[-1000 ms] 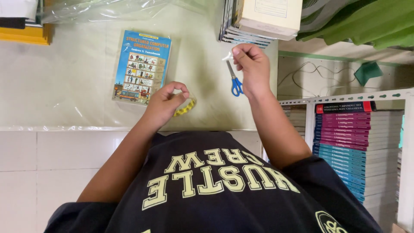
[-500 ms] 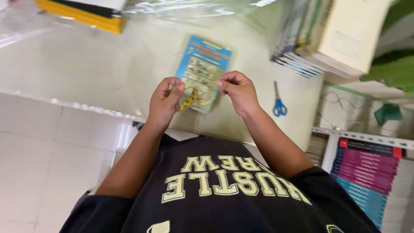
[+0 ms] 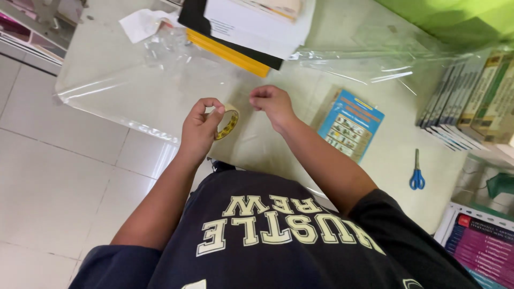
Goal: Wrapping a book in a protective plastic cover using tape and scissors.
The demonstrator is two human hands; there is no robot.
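Tape roll (image 3: 229, 123) being pinched in left hand (image 3: 199, 128) fingers; right hand (image 3: 272, 104) fingers closed, pulled strip not discernible. Blue book (image 3: 350, 124) lying uncovered on worktop (image 3: 385, 160), scissors (image 3: 416, 174) idle: wrapping judged barely begun.

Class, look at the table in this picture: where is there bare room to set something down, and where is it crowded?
Bare tabletop lies between the blue booklet and the blue-handled scissors, and below the booklet toward the table edge. Clear plastic sheet covers the left part. The far side is crowded: a stack of books and a row of books at right.
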